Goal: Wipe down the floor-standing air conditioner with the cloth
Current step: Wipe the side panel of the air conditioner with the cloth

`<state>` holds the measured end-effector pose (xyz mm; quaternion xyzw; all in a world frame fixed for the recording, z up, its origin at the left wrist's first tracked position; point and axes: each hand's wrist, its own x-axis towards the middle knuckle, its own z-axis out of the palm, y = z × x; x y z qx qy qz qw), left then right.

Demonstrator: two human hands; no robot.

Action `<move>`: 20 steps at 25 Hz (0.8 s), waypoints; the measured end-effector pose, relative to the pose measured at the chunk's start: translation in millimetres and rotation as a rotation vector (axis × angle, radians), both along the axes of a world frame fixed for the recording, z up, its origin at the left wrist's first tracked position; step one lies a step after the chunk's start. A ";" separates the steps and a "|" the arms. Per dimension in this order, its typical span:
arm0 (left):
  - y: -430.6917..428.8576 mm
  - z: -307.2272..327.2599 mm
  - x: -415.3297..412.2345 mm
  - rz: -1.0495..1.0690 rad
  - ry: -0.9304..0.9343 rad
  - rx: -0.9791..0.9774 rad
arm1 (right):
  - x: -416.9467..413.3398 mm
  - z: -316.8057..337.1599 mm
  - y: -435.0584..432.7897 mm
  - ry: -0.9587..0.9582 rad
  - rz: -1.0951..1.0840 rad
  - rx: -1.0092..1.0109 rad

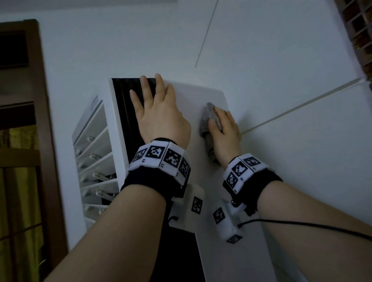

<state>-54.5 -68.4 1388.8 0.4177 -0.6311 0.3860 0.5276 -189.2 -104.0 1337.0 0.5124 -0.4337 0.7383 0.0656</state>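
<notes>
Grey cloth (208, 116): lying bunched against the white side panel, right of the frame's centre, with a tail trailing down toward the wrist.
White air conditioner (190, 96): standing tall through the middle of the frame, its top edge just above centre, backing onto the pale wall (284, 44).
Right hand (224, 135): gripping the cloth, fingers curling over the wad and thumb closing on its left side, pressing it onto the panel.
Left hand (160, 118): lying open and flat on the upper front of the unit, straight fingers reaching across the black strip (124, 105) toward the top edge, holding nothing.
Cloth handling: looking soft, light and limp, likely folding and slipping out unless kept wadded in the palm; best taken by the thick middle of the bunch, not by the loose tail.
Cabinet handling: looking stiff, smooth and heavy, probably staying put under light pressure; bracing on the flat white panel seeming safest.
Louvres (94, 148): fanning out at centre left, appearing thin and hinged, so probably needing a gentle touch.
Step in hand: seemingly wiping the upper side panel while steadying the front.
Wristbands (159, 158): wrapping both wrists, carrying black-and-white marker squares.
Black cable (320, 226): running from the right wrist mount toward the lower right.
Brown door frame (42, 107): filling the left edge of the frame.
Progress: hard to judge, with no visible dirt or wet streaks showing on the panels.
</notes>
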 end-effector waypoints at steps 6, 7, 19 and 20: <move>6.0 -7.6 10.5 -0.028 0.019 0.021 | 5.0 -6.3 7.6 0.039 0.090 -0.076; 6.7 -8.9 12.9 -0.031 0.029 0.021 | 8.4 -5.7 9.9 0.017 0.079 -0.057; 13.0 -18.2 34.8 -0.077 0.100 0.039 | 36.5 -21.0 21.5 0.055 0.143 -0.114; 12.8 -19.0 35.8 -0.089 0.104 0.033 | 36.8 -24.3 21.7 0.098 0.155 -0.139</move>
